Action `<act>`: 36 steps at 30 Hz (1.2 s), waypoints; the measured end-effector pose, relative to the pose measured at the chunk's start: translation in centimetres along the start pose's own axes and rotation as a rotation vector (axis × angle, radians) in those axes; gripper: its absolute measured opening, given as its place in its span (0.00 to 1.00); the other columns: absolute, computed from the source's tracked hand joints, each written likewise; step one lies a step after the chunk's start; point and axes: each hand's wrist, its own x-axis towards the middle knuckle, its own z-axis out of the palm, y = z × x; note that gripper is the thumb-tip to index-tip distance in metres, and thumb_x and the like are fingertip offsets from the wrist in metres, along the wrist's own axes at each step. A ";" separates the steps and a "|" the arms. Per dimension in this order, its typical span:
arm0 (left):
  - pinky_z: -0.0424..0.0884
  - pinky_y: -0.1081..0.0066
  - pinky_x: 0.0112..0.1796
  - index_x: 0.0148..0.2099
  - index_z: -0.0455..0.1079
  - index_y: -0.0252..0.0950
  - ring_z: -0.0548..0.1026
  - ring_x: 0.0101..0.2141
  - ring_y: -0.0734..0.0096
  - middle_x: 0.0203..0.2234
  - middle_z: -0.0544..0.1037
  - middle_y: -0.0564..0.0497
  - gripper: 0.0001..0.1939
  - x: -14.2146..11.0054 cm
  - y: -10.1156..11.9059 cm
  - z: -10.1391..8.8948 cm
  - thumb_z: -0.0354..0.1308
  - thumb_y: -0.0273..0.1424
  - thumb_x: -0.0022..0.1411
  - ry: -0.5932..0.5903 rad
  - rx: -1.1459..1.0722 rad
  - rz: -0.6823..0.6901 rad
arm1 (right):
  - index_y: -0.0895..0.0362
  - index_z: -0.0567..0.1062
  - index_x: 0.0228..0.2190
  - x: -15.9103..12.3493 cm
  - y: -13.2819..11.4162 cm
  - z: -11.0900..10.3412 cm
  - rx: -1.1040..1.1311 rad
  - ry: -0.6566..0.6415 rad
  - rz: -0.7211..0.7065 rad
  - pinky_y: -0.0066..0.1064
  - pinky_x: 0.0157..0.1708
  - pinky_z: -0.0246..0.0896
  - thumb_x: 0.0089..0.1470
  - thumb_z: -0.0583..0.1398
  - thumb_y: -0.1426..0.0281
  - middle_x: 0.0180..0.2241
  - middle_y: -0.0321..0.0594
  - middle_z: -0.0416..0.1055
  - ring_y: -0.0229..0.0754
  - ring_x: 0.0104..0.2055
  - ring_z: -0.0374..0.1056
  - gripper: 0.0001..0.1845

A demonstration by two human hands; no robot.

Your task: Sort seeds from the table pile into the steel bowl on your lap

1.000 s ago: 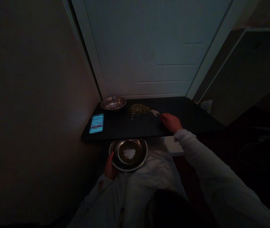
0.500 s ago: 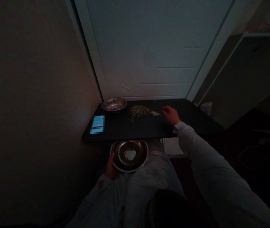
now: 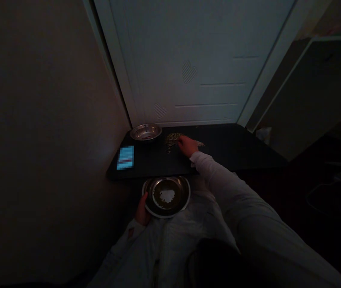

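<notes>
My left hand [image 3: 142, 210] grips the left side of a round metal bowl [image 3: 184, 200] on my lap. Small greenish grains are spread in a ring over the bowl's bottom, around a pale middle. My right hand [image 3: 187, 146] is over a pile of small greenish and pale grains [image 3: 173, 137] on the dark table, covering its right part. Its fingers are bent together at the pile, and I cannot make out what is between them. A few pale bits [image 3: 201, 143] show just right of that hand.
A second metal bowl [image 3: 145, 132] stands at the back left of the dark table [image 3: 152, 162]. A lit phone screen [image 3: 125, 157], blurred, lies near the left edge. A white door [image 3: 212, 72] rises behind the table, and a wall [image 3: 53, 120] runs close on the left.
My right hand has moved left from beside the pile to over it. My left hand still has the bowl on my lap. The view has shifted slightly.
</notes>
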 end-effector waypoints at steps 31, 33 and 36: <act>0.56 0.65 0.49 0.32 0.70 0.36 0.66 0.45 0.63 0.28 0.77 0.49 0.11 -0.7 0.0 0.5 0.49 0.35 0.50 0.020 -0.001 0.014 | 0.56 0.67 0.36 -1.8 -1.7 -0.6 -0.133 -0.160 -0.301 0.29 0.33 0.53 0.52 0.44 0.68 0.35 0.42 0.68 0.41 0.36 0.63 0.15; 0.56 0.65 0.48 0.31 0.70 0.36 0.66 0.45 0.62 0.28 0.77 0.48 0.12 -0.7 0.0 0.5 0.48 0.35 0.50 0.018 0.006 0.007 | 0.56 0.68 0.36 -2.2 -1.4 -0.9 -0.133 -0.173 -0.326 0.28 0.33 0.53 0.51 0.45 0.69 0.35 0.42 0.69 0.41 0.36 0.63 0.14; 0.57 0.64 0.48 0.33 0.70 0.36 0.65 0.45 0.62 0.29 0.77 0.48 0.12 -0.7 0.1 0.6 0.49 0.36 0.50 0.007 0.018 0.023 | 0.57 0.68 0.36 -2.6 -0.8 -1.3 -0.118 -0.190 -0.382 0.28 0.34 0.52 0.50 0.47 0.72 0.35 0.42 0.69 0.40 0.37 0.63 0.13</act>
